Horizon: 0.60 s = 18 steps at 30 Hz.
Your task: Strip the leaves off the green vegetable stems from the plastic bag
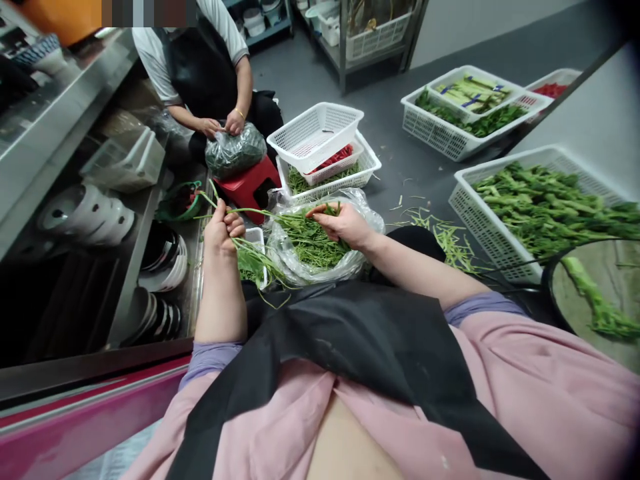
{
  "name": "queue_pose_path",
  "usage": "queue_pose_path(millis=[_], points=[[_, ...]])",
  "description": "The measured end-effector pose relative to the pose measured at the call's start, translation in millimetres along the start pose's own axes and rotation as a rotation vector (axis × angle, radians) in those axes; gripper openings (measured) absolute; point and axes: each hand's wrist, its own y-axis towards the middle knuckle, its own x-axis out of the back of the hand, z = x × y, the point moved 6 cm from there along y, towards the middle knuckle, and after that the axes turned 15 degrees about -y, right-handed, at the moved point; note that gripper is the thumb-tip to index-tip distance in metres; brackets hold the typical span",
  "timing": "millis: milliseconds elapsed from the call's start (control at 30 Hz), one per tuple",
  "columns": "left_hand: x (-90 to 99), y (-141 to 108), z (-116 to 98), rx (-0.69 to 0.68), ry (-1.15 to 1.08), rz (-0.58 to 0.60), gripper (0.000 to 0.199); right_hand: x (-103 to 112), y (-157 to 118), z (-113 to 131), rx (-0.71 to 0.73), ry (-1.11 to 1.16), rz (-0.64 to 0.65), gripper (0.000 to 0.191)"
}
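Observation:
My left hand (pixel 223 228) is closed around a few long thin green vegetable stems (pixel 250 212), which stick out on both sides of the fist. Some leafy ends hang down to the right of it. My right hand (pixel 342 224) is closed on short green stem pieces, their tips showing between the fingers. It is over a clear plastic bag (pixel 367 205) whose mouth gapes around a heap of cut green stems (pixel 315 248). Just right of my left wrist is a small white basket (pixel 262 241) with green leaves in it, partly covered by the stems.
A co-worker (pixel 200 73) sits ahead, both hands on a tied bag of greens (pixel 236 150) over a red stool (pixel 250 183). White baskets (pixel 315 133) are stacked beyond my bag. Stem scraps (pixel 440 237) litter the floor near a basket of green stalks (pixel 493 230). Shelves with bowls (pixel 90 217) line the left.

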Motion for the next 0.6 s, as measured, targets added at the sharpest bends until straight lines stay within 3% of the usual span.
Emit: queue_pose_path(millis=[133, 300, 467, 600], points=[[-2.4, -1, 9, -0.006, 0.064, -0.006, 0.044, 8, -12, 34, 0.166, -0.341, -0.223, 0.028], [-4.1, 1, 12, -0.062, 0.076, -0.015, 0.043, -6, -26, 44, 0.174, -0.642, -0.137, 0.031], [-7.7, 2, 14, -0.049, 0.087, 0.009, 0.046, -10, -20, 29, 0.068, -0.669, -0.126, 0.023], [-10.5, -2, 15, -0.033, 0.054, 0.062, 0.043, -13, -13, 10, -0.072, -0.381, 0.024, 0.023]])
